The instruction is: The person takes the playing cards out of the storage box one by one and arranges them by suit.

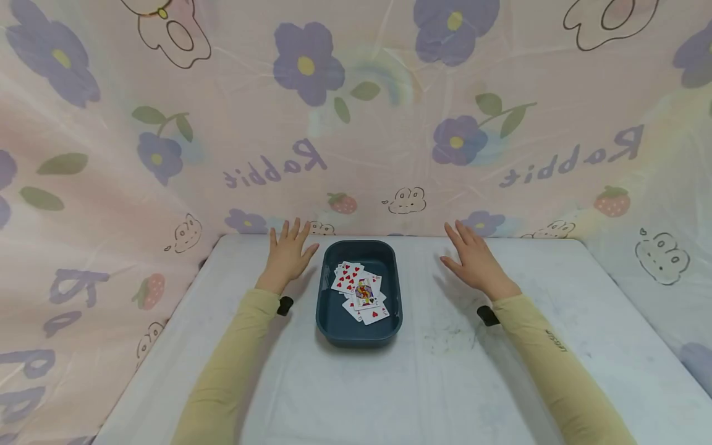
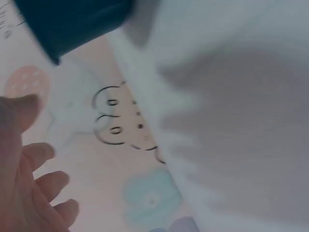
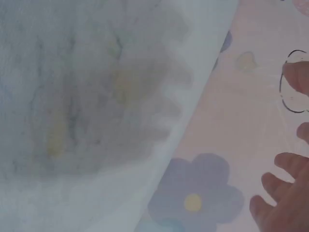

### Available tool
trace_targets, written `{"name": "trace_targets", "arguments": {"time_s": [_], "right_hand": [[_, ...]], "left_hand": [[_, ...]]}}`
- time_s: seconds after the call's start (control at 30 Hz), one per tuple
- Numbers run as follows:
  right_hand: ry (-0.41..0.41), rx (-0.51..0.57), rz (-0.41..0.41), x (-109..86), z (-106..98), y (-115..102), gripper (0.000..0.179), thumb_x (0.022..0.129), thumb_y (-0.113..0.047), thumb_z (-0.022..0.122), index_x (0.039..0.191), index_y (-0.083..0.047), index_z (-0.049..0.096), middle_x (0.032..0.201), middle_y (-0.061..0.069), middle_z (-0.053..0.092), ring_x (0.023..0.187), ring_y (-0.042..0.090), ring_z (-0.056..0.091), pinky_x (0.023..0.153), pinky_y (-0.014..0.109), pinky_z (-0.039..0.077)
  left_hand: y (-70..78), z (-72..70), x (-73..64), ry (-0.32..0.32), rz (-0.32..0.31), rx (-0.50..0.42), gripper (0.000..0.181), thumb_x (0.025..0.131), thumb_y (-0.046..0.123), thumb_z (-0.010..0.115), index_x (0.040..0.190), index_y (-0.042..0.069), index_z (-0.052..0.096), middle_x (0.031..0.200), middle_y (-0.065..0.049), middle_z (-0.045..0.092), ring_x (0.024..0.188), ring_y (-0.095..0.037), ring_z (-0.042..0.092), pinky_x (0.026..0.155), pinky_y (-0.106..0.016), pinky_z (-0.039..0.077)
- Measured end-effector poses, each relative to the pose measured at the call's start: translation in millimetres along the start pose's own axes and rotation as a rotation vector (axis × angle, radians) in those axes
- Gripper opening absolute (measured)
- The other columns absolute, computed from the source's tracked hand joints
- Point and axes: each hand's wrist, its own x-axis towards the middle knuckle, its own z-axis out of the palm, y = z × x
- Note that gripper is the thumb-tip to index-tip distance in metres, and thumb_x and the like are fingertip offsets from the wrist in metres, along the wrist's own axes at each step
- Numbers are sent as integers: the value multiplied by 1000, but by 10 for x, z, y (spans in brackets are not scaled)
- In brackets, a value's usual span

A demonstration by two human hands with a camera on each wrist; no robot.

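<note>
A dark blue rectangular tub (image 1: pixel 358 334) stands near the middle of the table. Inside it lies a loose pile of playing cards (image 1: pixel 366 293), face up, with hearts and a picture card on top. To the tub's left is my left hand (image 1: pixel 286 258), fingers spread and holding nothing. My right hand (image 1: pixel 476 262) is held farther off to the tub's right, its fingers also straight and spread, with nothing in it. Part of the tub (image 2: pixel 77 26) shows at the top of the left wrist view. Neither hand touches the tub or the cards.
A white cloth covers the table (image 1: pixel 345 395), with dark smudges right of the tub. A pink curtain (image 1: pixel 378 123) printed with flowers and rabbits hangs behind the table and along its sides. Both wrists wear a black band (image 1: pixel 488 316).
</note>
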Motion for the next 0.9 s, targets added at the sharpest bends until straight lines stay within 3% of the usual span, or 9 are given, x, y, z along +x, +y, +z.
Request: {"name": "trace_targets", "arguments": {"time_s": [0.23, 0.53, 0.7, 0.9], "right_hand": [[41, 122, -14, -14, -103, -94, 70, 93, -24, 63, 149, -4, 27, 150, 27, 23, 134, 47, 25, 102, 61, 26], [42, 306, 37, -63, -253, -298, 60, 97, -26, 57, 147, -5, 32, 147, 22, 33, 133, 42, 31, 102, 60, 27], [124, 425, 11, -73, -346, -450, 55, 99, -25, 54, 146, -6, 33, 141, 21, 43, 127, 40, 41, 100, 56, 33], [167, 581, 11, -75, -439, -624, 45, 102, -26, 48, 142, -6, 40, 135, 18, 50, 123, 36, 47, 99, 52, 37]], "left_hand": [[2, -214, -34, 1, 10, -134, 62, 96, 41, 54, 146, 7, 37, 153, -20, 23, 139, -42, 18, 107, -63, 4], [42, -484, -166, 12, 39, -279, 63, 97, 38, 55, 147, 6, 34, 149, -19, 32, 136, -37, 29, 109, -55, 16], [74, -636, -264, 9, 35, -488, 63, 96, 39, 55, 148, 9, 34, 147, -16, 38, 133, -35, 37, 104, -50, 32], [114, -721, -364, -93, 10, -767, 60, 96, 39, 56, 146, 11, 38, 142, -16, 45, 126, -37, 45, 97, -50, 41]]}}
